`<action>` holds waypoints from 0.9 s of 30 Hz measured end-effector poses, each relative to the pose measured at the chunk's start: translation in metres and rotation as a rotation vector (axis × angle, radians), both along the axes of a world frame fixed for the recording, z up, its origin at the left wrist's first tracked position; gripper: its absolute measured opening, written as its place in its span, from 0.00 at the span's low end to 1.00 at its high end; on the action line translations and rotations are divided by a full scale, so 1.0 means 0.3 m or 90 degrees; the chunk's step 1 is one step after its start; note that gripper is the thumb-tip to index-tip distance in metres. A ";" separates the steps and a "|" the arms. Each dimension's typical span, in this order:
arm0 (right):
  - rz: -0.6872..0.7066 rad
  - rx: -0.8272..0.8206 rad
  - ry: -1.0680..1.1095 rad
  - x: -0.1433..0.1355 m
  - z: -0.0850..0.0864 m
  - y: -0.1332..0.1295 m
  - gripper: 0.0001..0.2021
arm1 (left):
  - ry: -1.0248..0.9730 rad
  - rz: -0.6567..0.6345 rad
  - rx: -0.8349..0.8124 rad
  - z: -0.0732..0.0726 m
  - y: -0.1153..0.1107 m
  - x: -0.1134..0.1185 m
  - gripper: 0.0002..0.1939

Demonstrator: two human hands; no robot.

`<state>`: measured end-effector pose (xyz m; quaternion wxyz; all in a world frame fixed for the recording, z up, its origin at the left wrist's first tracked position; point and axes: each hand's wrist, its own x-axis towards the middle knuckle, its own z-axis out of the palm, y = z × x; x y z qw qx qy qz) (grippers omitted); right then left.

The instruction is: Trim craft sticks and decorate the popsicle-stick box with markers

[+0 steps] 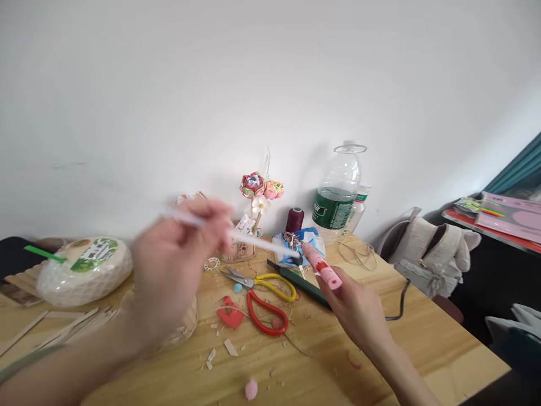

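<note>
Two hands over a cluttered desk, one with a stick, one with a pink tube.
Head view: the left hand, blurred, pinches the white stick above the desk; the right hand grips the tube, near the scissors and keys.

The left hand is raised, blurred, with its fingers bent and pinched together, the forearm reaching in from the lower left. The right hand is lower, fingers curled in a closed grip, its bare forearm slanting up from the lower right. The hands are apart.
</note>
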<state>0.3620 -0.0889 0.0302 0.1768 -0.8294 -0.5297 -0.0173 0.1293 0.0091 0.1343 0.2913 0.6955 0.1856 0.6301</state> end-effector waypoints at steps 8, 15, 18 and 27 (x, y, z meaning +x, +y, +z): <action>0.000 -0.049 -0.069 -0.047 0.033 0.036 0.10 | 0.220 -0.135 0.444 -0.129 -0.168 0.061 0.11; -0.012 -0.070 -0.083 -0.057 0.040 0.035 0.10 | 0.199 -0.016 0.541 -0.224 -0.192 0.110 0.06; -0.013 -0.076 -0.082 -0.058 0.039 0.032 0.10 | 0.210 -0.026 0.566 -0.238 -0.193 0.121 0.07; -0.007 -0.080 -0.076 -0.060 0.041 0.031 0.10 | 0.175 0.092 0.589 -0.279 -0.217 0.137 0.07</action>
